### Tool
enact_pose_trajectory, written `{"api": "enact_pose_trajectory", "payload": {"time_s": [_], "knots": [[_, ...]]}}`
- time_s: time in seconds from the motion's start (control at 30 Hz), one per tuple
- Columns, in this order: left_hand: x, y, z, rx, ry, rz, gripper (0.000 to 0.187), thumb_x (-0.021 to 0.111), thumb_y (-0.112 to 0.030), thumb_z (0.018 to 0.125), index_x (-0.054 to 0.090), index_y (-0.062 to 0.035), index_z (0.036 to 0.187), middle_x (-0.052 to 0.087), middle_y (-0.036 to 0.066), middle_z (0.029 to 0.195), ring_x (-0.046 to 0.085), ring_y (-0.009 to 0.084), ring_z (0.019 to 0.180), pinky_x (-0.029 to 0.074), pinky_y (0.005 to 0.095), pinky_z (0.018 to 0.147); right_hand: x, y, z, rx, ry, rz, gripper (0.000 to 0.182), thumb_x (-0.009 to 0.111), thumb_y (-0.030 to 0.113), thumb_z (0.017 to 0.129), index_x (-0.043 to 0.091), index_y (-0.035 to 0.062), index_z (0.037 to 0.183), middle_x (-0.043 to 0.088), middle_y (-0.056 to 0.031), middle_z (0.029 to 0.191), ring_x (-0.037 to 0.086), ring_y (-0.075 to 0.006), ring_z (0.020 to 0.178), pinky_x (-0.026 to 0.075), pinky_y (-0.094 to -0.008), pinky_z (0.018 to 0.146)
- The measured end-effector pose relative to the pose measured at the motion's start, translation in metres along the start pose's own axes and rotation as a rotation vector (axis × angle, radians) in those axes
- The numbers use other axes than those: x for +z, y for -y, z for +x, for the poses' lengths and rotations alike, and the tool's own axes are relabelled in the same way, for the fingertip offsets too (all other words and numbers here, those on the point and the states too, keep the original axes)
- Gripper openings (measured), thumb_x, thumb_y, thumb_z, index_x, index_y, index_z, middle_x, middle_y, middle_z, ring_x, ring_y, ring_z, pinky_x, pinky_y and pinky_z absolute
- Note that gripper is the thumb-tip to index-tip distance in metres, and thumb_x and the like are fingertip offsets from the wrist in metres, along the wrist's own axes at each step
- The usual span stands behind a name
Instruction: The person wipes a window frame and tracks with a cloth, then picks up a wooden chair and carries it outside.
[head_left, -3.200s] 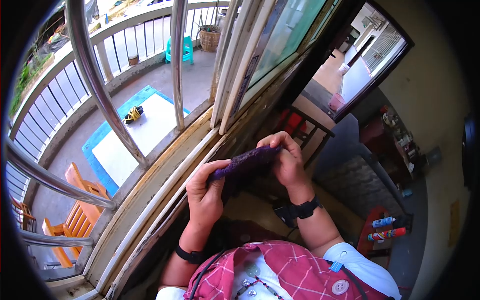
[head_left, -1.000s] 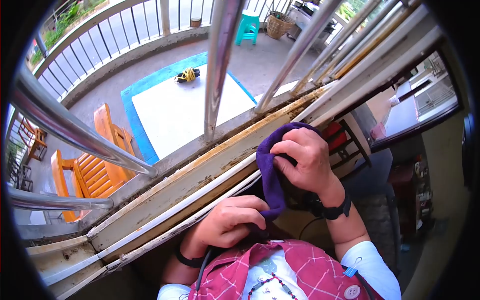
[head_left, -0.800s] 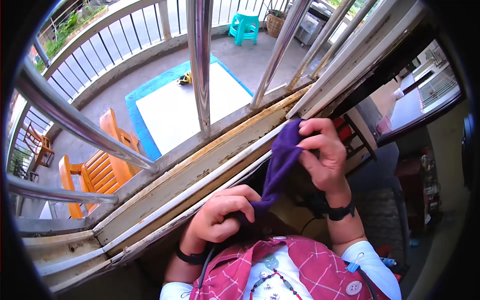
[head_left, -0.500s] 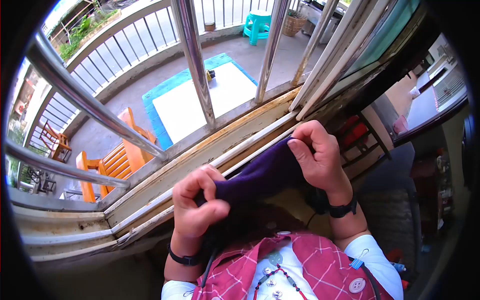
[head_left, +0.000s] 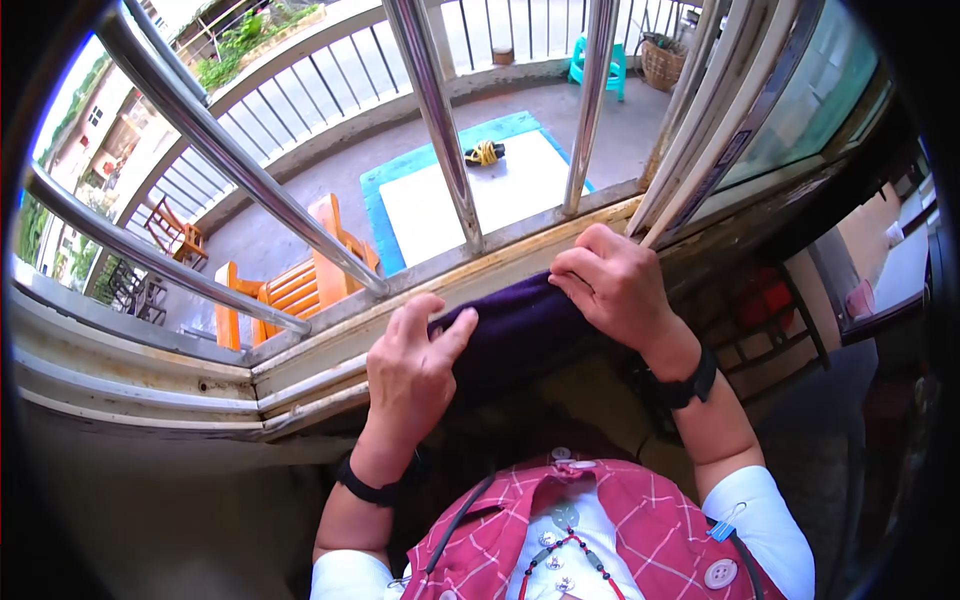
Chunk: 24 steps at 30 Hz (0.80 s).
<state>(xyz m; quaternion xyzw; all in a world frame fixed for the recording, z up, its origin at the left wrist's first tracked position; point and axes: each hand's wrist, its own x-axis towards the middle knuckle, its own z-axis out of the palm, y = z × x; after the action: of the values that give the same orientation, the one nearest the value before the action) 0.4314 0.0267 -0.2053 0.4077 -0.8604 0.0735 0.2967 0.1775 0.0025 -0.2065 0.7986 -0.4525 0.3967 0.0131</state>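
A dark purple cloth [head_left: 515,322] stretches between my two hands, just inside the window sill. My right hand [head_left: 618,295] pinches its right end between thumb and bent fingers. At the left end, my left hand [head_left: 408,365] has the cloth's edge among its fingers; the thumb stands a little apart from the forefinger, and part of this grip is hidden. The cloth's lower part fades into shadow above my lap. A black band circles each wrist.
The window track [head_left: 330,370] runs close in front of my hands, with metal bars [head_left: 440,120] beyond it. A sliding window frame [head_left: 725,130] stands at the right. Outside are a white-topped table [head_left: 430,215], a wooden chair [head_left: 300,285] and a turquoise stool [head_left: 600,68].
My left hand has turned and its thumb has lifted, with the fingers more upright. My right hand has tipped forward over the cloth. The view has shifted, moving the outdoor scene rightward.
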Motion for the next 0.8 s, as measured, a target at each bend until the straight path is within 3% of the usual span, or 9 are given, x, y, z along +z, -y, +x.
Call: {"api": "enact_pose_trajectory", "payload": {"time_s": [0.2, 0.4, 0.53, 0.57, 0.7, 0.8], "knots": [[-0.015, -0.022, 0.021, -0.072, 0.264, 0.054, 0.032, 0.059, 0.003, 0.075, 0.072, -0.0073, 0.102, 0.055, 0.011, 0.088, 0.061, 0.0286, 0.080, 0.049, 0.0395, 0.063, 0.002, -0.010, -0.003, -0.067, 0.009, 0.071, 0.013, 0.076, 0.013, 0.075, 0.066, 0.0107, 0.081, 0.054, -0.0059, 0.078, 0.059, -0.0240, 0.068, 0.047, -0.0361, 0.058], [-0.010, -0.028, 0.011, -0.119, 0.241, -0.011, 0.030, 0.059, 0.002, 0.074, 0.070, -0.0043, 0.101, 0.053, 0.012, 0.087, 0.060, 0.0291, 0.080, 0.049, 0.0399, 0.064, -0.002, -0.016, -0.006, -0.208, 0.067, 0.071, 0.013, 0.077, 0.016, 0.074, 0.066, 0.0130, 0.081, 0.051, -0.0048, 0.081, 0.057, -0.0236, 0.072, 0.046, -0.0356, 0.059], [-0.012, -0.036, 0.022, -0.222, 0.339, -0.056, 0.024, 0.067, -0.013, 0.074, 0.067, -0.0020, 0.096, 0.053, 0.013, 0.089, 0.059, 0.0314, 0.083, 0.049, 0.0421, 0.069, -0.010, -0.017, -0.003, -0.238, 0.166, -0.001, 0.017, 0.074, 0.028, 0.077, 0.066, 0.0132, 0.081, 0.050, -0.0053, 0.082, 0.055, -0.0240, 0.075, 0.045, -0.0371, 0.064], [-0.009, -0.037, 0.025, -0.238, 0.326, -0.066, 0.028, 0.072, -0.026, 0.076, 0.065, -0.0018, 0.088, 0.053, 0.013, 0.088, 0.059, 0.0311, 0.083, 0.048, 0.0425, 0.069, -0.013, -0.015, -0.001, -0.250, 0.209, -0.031, 0.020, 0.073, 0.032, 0.077, 0.066, 0.0133, 0.081, 0.050, -0.0056, 0.083, 0.054, -0.0243, 0.076, 0.045, -0.0379, 0.067], [0.008, -0.051, 0.033, -0.246, 0.325, 0.068, 0.038, 0.073, -0.038, 0.078, 0.060, -0.0025, 0.077, 0.051, 0.013, 0.085, 0.057, 0.0302, 0.081, 0.047, 0.0430, 0.066, -0.010, -0.008, -0.005, -0.220, 0.232, -0.118, 0.024, 0.072, 0.037, 0.077, 0.066, 0.0132, 0.080, 0.049, -0.0062, 0.084, 0.053, -0.0249, 0.079, 0.044, -0.0386, 0.070], [0.016, -0.057, 0.033, -0.279, 0.276, 0.106, 0.033, 0.071, -0.034, 0.080, 0.060, -0.0028, 0.076, 0.052, 0.013, 0.085, 0.057, 0.0303, 0.081, 0.047, 0.0430, 0.066, -0.007, -0.009, -0.010, -0.174, 0.216, -0.078, 0.024, 0.073, 0.034, 0.076, 0.068, 0.0132, 0.085, 0.051, -0.0065, 0.088, 0.054, -0.0248, 0.082, 0.044, -0.0382, 0.072]]}}
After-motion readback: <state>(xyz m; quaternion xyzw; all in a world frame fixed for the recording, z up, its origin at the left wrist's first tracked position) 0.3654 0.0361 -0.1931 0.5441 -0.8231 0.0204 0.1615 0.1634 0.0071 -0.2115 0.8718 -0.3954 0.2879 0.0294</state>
